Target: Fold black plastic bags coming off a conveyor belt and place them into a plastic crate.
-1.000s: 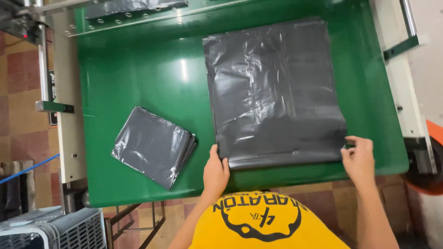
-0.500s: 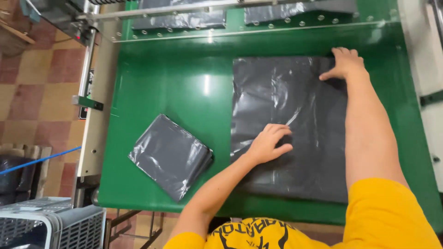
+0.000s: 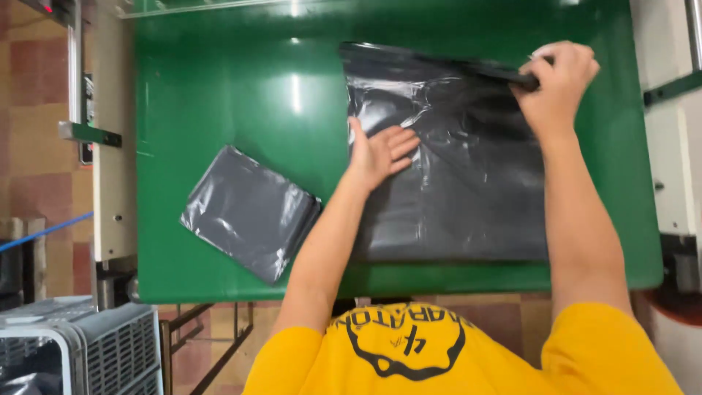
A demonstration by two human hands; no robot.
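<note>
Sheet: big flat black plastic bag [image 3: 468, 183] lying on the right half of the green tabletop [image 3: 219, 95], near edge almost at the tabletop's near rim.
Right hand: right hand [image 3: 557, 79] is at the far right corner, fingers closed in a pinch on the bag's far edge, which is lifted and curling toward the near side.
Left hand: left hand [image 3: 379, 152] is laid flat on the bag's left part, fingers spread open, pressing it down.
Fold tip: looks like a fold from far to near, so I'd keep that flat palm planted as the anchor and bring the pinched edge over evenly so the corners line up and no air gets trapped.
Nearby: folded black plastic bag bundle [image 3: 250, 212] sits skewed on the left, well apart from the open one.
</note>
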